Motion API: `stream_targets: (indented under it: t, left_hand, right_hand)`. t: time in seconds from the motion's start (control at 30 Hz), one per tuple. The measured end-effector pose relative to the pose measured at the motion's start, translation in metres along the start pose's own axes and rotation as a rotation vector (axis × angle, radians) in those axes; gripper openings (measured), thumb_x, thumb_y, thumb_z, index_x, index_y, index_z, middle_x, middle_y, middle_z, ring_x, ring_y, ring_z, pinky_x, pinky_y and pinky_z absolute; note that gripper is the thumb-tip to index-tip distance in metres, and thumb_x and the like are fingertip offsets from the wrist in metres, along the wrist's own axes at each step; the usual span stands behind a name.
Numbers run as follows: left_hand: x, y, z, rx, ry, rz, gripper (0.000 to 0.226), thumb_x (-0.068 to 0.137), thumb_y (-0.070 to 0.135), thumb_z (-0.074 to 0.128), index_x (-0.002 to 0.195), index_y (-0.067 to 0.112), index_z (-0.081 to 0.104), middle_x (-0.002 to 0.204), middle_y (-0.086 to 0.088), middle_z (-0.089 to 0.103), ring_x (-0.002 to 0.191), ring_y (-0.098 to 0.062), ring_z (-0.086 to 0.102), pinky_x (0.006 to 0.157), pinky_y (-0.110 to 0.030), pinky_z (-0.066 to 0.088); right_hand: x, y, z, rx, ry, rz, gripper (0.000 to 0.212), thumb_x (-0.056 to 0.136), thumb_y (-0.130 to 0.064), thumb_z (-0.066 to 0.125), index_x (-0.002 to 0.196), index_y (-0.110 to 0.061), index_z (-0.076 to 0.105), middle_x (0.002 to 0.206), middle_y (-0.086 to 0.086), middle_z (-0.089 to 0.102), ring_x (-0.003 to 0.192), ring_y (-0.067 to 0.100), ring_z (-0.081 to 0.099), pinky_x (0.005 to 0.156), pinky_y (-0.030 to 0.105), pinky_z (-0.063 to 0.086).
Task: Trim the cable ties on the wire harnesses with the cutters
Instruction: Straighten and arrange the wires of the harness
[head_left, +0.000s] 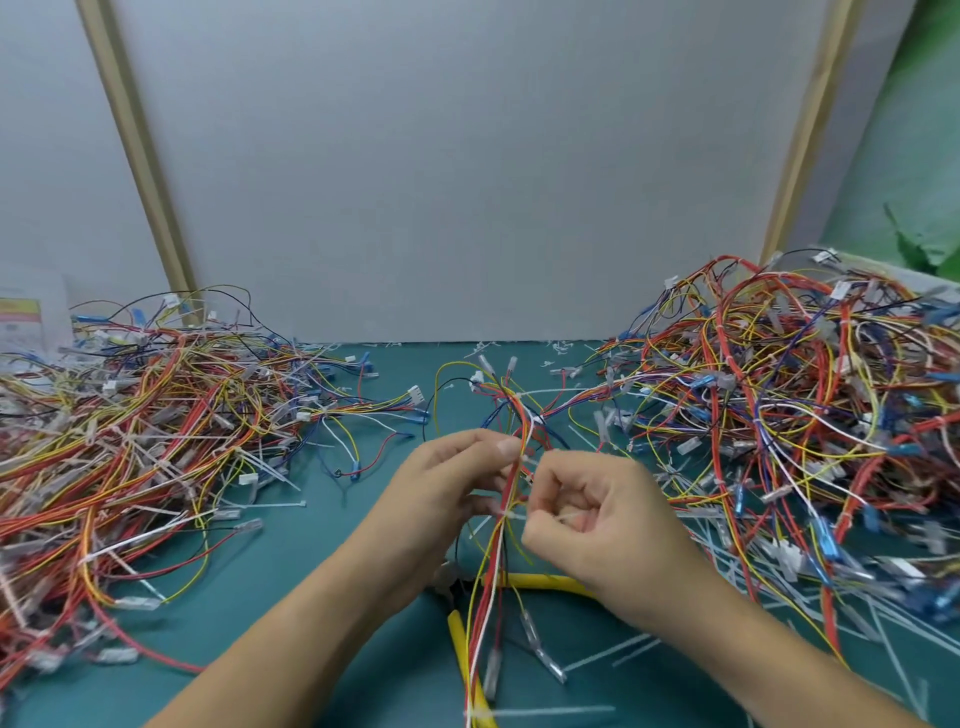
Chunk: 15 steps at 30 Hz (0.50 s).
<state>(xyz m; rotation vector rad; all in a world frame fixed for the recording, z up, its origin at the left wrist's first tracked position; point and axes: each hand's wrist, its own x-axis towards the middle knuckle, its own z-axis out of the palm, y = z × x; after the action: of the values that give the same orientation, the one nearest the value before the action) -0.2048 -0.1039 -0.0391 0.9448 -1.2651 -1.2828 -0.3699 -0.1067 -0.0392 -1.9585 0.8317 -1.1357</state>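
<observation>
In the head view, a wire harness (515, 470) hung above the middle of the table (332, 561). The left hand (457, 483) pinched the bundle between curled fingers (498, 446). The right hand (587, 514) was curled tight, pinching the thin tail of a white cable tie (511, 514). The yellow-handled cutters (540, 581) lay unheld beneath, near the front edge. The harness looked light and floppy, best gripped just beside the tie. The tail seemed springy and slick, so keep it taut.
</observation>
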Motion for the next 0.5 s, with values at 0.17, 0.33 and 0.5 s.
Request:
stream_targets:
  t: [0.17,0.33,0.5]
  left_hand:
    - [-0.001,0.006,-0.005,0.082,0.008,0.026,0.017,0.080,0.027,0.067,0.080,0.012,0.076,0.072,-0.010,0.061,0.065,-0.015,0.052,0.064,-0.026,0.042]
    - [0.000,0.004,-0.009,0.096,0.067,0.043,0.017,0.080,0.022,0.075,0.085,0.006,0.075,0.078,-0.011,0.073,0.071,-0.012,0.065,0.070,-0.025,0.047]
    - [-0.003,0.004,-0.005,0.147,0.054,0.082,0.018,0.083,0.025,0.069,0.089,0.009,0.075,0.080,-0.009,0.075,0.075,-0.010,0.068,0.066,-0.017,0.049]
  right_hand:
    - [-0.003,-0.003,-0.003,-0.160,-0.062,-0.051,0.012,0.071,-0.023,0.061,0.066,-0.014,0.056,0.048,-0.005,0.028,0.047,0.007,0.024,0.048,0.025,0.020]
    - [-0.001,-0.015,-0.019,-0.277,0.340,-0.284,0.021,0.087,-0.030,0.055,0.072,-0.021,0.066,0.068,-0.002,0.056,0.063,0.016,0.053,0.052,0.027,0.039]
    - [0.004,-0.011,-0.023,-0.508,0.282,-0.258,0.008,0.087,-0.023,0.064,0.083,-0.022,0.071,0.083,-0.012,0.060,0.087,0.010,0.055,0.076,0.024,0.041]
